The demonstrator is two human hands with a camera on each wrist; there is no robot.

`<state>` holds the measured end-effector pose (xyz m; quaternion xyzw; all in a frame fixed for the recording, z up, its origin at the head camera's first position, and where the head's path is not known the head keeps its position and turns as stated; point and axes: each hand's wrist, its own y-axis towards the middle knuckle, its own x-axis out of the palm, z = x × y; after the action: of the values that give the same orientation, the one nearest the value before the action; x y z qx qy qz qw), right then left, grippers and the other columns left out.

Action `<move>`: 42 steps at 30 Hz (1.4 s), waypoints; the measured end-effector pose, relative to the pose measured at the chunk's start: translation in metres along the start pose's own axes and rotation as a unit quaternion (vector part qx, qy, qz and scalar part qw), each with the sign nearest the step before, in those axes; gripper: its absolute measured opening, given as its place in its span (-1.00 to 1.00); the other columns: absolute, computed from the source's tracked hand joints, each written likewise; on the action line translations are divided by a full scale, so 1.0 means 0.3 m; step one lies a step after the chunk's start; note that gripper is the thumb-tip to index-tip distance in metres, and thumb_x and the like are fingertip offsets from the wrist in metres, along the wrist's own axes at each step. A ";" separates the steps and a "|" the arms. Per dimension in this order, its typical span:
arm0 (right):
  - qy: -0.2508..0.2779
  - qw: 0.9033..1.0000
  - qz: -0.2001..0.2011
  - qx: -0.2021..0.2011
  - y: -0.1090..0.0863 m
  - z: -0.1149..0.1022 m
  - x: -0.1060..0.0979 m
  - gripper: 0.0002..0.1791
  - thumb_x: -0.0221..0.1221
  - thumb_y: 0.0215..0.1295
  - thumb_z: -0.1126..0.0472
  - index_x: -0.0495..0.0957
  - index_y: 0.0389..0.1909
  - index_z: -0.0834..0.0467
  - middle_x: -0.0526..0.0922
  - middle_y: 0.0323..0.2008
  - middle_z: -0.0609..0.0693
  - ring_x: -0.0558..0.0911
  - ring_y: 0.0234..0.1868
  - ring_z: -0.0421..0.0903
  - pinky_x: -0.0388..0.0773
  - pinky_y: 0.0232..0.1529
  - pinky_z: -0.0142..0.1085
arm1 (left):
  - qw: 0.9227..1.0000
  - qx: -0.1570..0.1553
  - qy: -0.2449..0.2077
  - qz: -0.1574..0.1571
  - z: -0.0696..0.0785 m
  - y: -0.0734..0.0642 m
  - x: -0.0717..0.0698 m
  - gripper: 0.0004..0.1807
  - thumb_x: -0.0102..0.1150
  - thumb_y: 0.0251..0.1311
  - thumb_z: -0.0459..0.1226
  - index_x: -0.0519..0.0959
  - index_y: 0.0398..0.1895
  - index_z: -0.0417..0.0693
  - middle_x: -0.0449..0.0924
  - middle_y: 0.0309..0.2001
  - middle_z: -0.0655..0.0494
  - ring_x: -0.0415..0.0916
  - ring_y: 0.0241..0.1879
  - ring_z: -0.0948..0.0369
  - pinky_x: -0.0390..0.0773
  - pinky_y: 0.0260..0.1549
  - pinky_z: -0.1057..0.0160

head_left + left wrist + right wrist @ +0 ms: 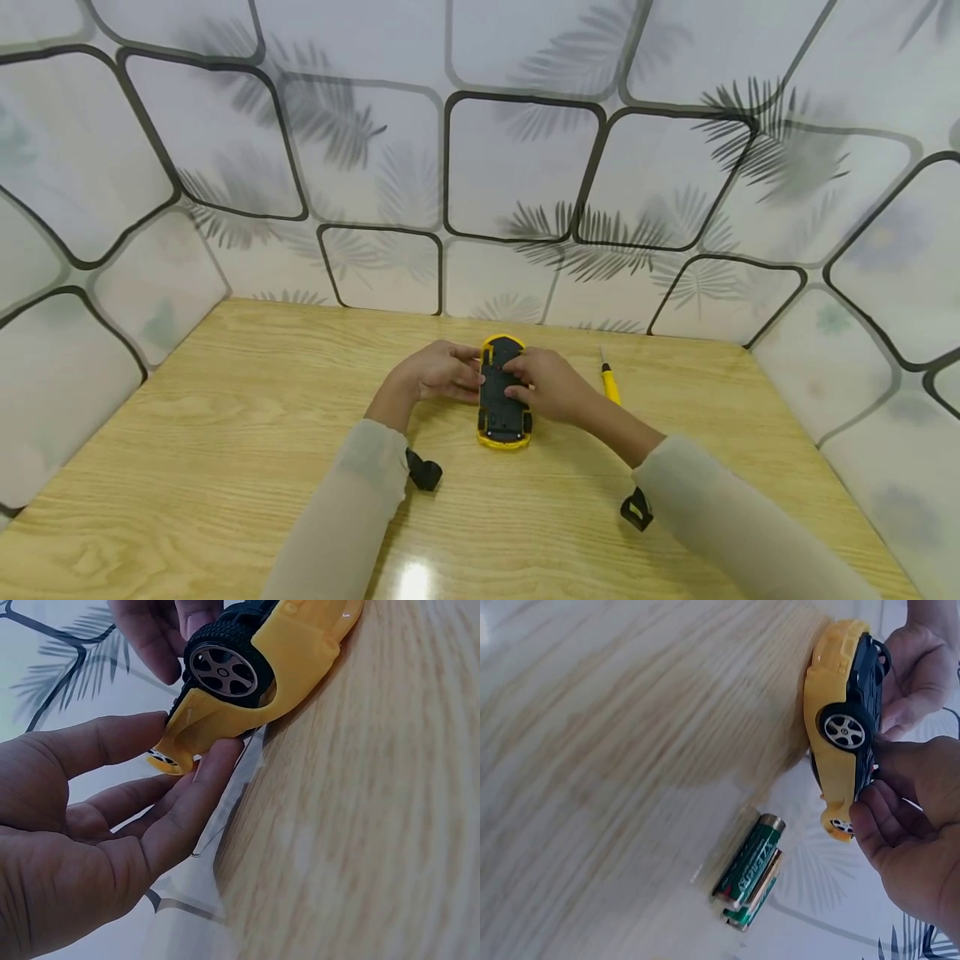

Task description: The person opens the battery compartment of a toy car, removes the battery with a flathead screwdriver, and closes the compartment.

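Note:
A toy car point(504, 400) with a yellow body and black underside lies upside down on the wooden table. My left hand point(446, 372) grips its left side, thumb on the edge and a finger against the yellow body, as the left wrist view shows. Over the black underside, the thumb and bent fingers of my right hand point(551, 385) come together near the front wheel; whatever small part lies between their tips is hidden. Beyond the right hand, two green batteries point(748, 862) lie side by side in the right wrist view.
A screwdriver point(611, 385) with a yellow and black handle lies to the right of my right hand, its tip pointing away. Patterned walls point(517, 167) rise at the table's back and sides. Each wrist carries a black strap point(424, 472).

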<state>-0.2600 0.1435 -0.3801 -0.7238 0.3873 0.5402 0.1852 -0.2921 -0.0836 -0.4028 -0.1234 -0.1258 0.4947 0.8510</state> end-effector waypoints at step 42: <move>0.118 0.990 0.002 0.081 0.073 -0.038 0.012 -0.59 0.32 0.41 0.21 0.62 0.18 0.32 0.74 -0.07 0.11 0.73 -0.06 -0.03 0.72 -0.01 -0.20 | 0.996 0.005 0.067 0.056 0.108 -0.040 -0.009 -0.23 0.28 0.28 -0.54 0.23 0.55 -0.29 0.36 0.21 -0.25 0.56 0.13 -0.05 0.62 0.16 -0.02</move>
<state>-0.2690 0.1205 -0.3761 -0.7642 0.4504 0.4186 0.1950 -0.2945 -0.0888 -0.3686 -0.1588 -0.0584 0.5331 0.8290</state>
